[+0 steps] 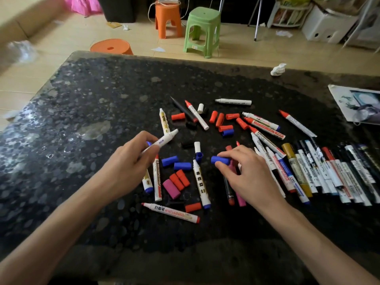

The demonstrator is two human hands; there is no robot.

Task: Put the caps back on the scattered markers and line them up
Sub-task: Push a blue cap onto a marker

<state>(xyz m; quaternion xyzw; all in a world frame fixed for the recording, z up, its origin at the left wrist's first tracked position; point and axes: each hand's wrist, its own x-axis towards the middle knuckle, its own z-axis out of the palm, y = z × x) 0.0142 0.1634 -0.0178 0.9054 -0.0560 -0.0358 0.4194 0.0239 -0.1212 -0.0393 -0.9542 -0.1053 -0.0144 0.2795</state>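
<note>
The left hand [131, 161] hid the rear of the white marker [166, 138] it held; only a sliver of blue showed behind the fingers. Just below that grip, the palm covered the upper half of a blue-ended marker [147, 183]. Under the right hand [248, 173], which pinched a blue cap [220, 160], a pink marker [241, 199] and a dark red-ended marker [229, 192] lay half hidden, their tips unseen. Right of that pinch, the print on the lined-up markers [329, 173] was too blurred to read. The outermost of them ran off the frame's edge, as did a printed sheet [357, 103]. Far beyond the left grip, a pale smeared shape [20, 51] could not be made out.
</note>
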